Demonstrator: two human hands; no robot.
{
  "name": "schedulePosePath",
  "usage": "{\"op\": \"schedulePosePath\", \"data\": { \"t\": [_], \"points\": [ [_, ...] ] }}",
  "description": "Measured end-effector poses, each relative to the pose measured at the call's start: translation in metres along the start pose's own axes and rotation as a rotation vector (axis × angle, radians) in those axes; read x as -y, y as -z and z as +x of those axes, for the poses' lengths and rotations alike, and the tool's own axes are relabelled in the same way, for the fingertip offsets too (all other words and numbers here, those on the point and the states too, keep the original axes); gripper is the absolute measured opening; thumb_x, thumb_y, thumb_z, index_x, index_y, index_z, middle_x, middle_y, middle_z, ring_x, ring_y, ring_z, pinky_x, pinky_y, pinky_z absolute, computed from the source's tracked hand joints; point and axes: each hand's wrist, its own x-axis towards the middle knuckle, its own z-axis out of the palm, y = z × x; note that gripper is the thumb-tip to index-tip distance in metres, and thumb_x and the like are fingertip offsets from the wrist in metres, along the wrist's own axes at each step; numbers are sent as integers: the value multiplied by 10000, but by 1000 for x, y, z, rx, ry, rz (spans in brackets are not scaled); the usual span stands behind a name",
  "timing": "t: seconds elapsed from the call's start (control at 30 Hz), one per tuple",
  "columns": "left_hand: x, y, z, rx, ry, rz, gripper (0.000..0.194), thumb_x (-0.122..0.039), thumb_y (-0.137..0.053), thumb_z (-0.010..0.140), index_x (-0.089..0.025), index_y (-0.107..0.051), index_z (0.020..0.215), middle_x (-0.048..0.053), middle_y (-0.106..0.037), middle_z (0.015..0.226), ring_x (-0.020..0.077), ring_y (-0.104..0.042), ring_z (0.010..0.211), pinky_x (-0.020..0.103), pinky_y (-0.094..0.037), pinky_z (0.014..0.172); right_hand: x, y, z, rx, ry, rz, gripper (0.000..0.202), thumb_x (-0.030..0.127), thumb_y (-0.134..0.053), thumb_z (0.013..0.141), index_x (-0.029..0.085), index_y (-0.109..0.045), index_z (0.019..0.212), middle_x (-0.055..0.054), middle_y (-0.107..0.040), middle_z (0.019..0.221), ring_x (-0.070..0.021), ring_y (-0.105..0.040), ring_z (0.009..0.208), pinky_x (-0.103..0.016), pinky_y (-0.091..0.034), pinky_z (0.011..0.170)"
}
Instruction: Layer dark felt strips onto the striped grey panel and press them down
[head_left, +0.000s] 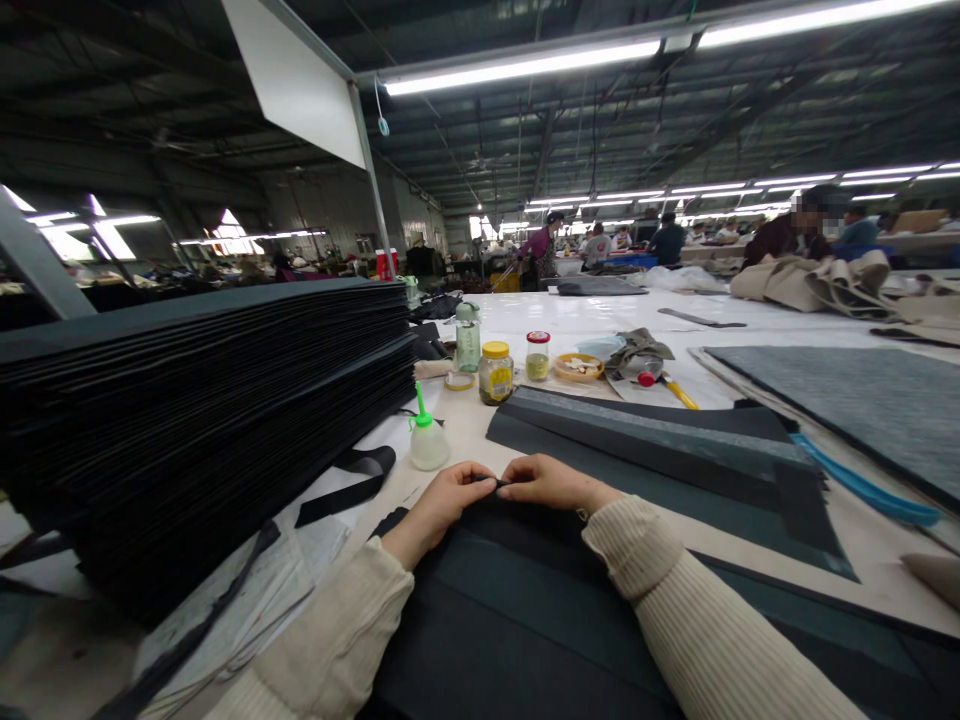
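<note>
A dark fabric piece (525,610) lies in front of me, reaching down to the bottom of the view. Its far edge is pinched between the thumb and fingers of my left hand (457,495). Close beside it, my right hand (551,482) pinches the same edge, the fingertips of both hands nearly touching. Just beyond my left hand stands a squeeze bottle (429,443) with a green nozzle. A black strip (352,485) curls to the left of that bottle.
A tall stack of dark panels (225,380) fills the left. Beyond my hands stand a yellow-lidded jar (496,375), a red-lidded jar (537,358) and a green bottle (467,338). Layered dark panels (675,470) lie at right. Several people are farther back.
</note>
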Motion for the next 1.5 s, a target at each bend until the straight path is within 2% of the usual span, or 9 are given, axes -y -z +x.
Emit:
{"op": "schedulePosePath", "data": {
  "t": [0.27, 0.47, 0.67, 0.83, 1.07, 1.17, 1.33, 1.5],
  "points": [
    [-4, -1, -2, -16, 56, -22, 378, -402, -743, 559, -153, -611, 812, -9, -609, 652, 108, -533, 561, 193, -368, 497, -2, 0, 1, -21, 12, -4, 251, 386, -604, 711, 147, -633, 782, 31, -555, 660, -99, -478, 618, -220, -375, 608],
    [-4, -2, -2, -17, 61, -48, 398, -418, -748, 545, -148, -613, 804, -2, -621, 672, 107, -547, 563, 189, -386, 501, -3, -3, 3, -61, 65, -8, 275, 417, -568, 739, 152, -629, 778, 26, -565, 674, -105, -490, 633, -219, -379, 607],
    [-6, -2, -3, -25, 76, -79, 417, -430, -759, 522, -150, -621, 798, -18, -597, 601, 80, -497, 479, 164, -322, 432, -2, -3, 3, -65, 87, -27, 254, 398, -572, 734, 153, -634, 761, 21, -574, 666, -114, -501, 643, -224, -385, 616],
    [-4, 1, -2, -38, 48, -56, 401, -421, -768, 511, -140, -631, 762, -5, -604, 632, 83, -513, 514, 167, -346, 464, 0, -5, 3, -94, 91, -39, 266, 408, -552, 747, 156, -638, 768, 17, -584, 677, -120, -509, 658, -225, -388, 624],
    [-8, -2, -6, -21, 29, -53, 390, -453, -728, 575, -136, -619, 774, -1, -591, 656, 91, -519, 552, 177, -372, 508, 4, -8, 4, -124, 118, -43, 231, 374, -546, 750, 154, -610, 725, 29, -547, 648, -105, -480, 626, -219, -383, 606],
    [-8, -2, -6, -26, 3, -38, 384, -458, -730, 569, -134, -595, 724, -24, -548, 606, 73, -476, 517, 167, -347, 491, 7, -4, 2, -77, 45, -43, 233, 376, -539, 756, 159, -624, 772, 24, -572, 690, -109, -501, 658, -219, -393, 638],
    [-1, 1, -1, -29, 14, -1, 405, -501, -696, 596, -152, -568, 756, -45, -506, 572, 71, -425, 478, 170, -312, 458, 7, 4, -13, 13, -103, -63, 241, 345, -548, 749, 144, -646, 836, 7, -605, 704, -112, -521, 631, -224, -409, 625],
    [0, -1, 0, 84, -125, 167, 341, -456, -689, 623, -149, -603, 745, -14, -548, 677, 91, -480, 611, 183, -366, 569, 5, 4, -30, 16, -148, -143, 235, 330, -552, 748, 145, -659, 847, -5, -623, 737, -126, -534, 682, -232, -410, 660]
  ]
}}
